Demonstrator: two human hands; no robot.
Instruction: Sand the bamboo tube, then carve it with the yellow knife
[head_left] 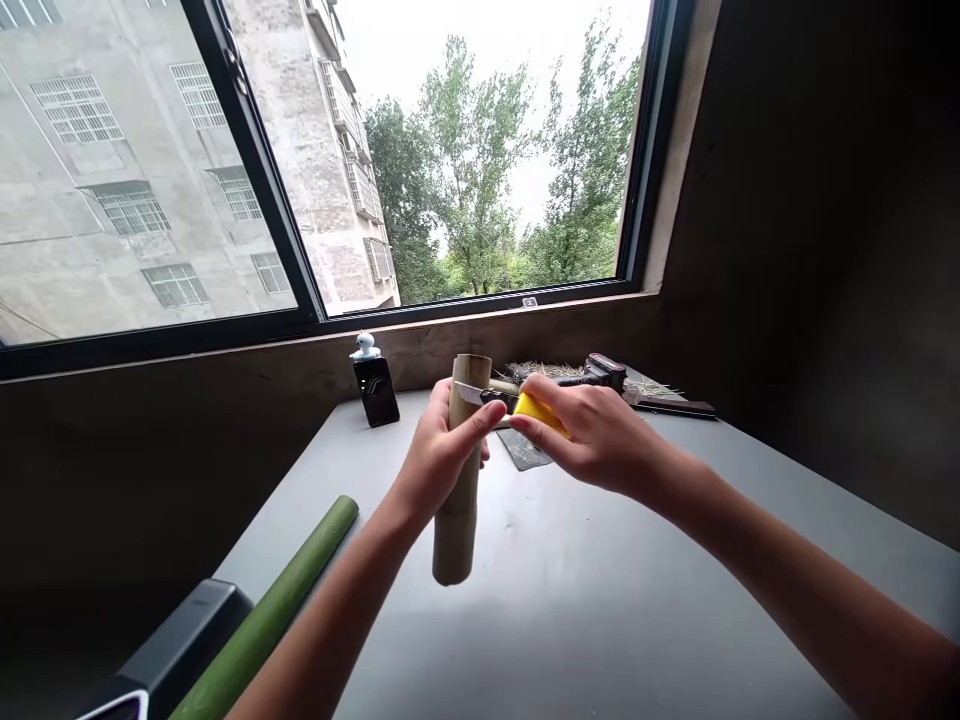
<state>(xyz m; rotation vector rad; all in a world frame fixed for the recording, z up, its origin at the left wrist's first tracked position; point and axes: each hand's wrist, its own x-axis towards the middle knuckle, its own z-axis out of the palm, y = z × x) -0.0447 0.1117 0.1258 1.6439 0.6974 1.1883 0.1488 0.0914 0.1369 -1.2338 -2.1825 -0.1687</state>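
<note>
A pale brown bamboo tube (455,535) stands nearly upright above the grey table, its upper end leaning slightly right. My left hand (439,450) is wrapped round its upper half, thumb stretched across toward the right. In my right hand (604,435) is a yellow-and-black utility knife (534,410), gripped by its yellow handle. Its blade (470,394) points left and lies against the tube just below the top rim. The left thumb rests at the black front part of the knife. My right fingers hide some of the handle.
At the back stand a black phone (376,392) with a white figurine (366,346), a black power tool (604,372) and dry shavings (546,371). A dark flat sheet (525,450) lies nearer. A green bamboo pole (277,600) and a dark box (187,630) are at left.
</note>
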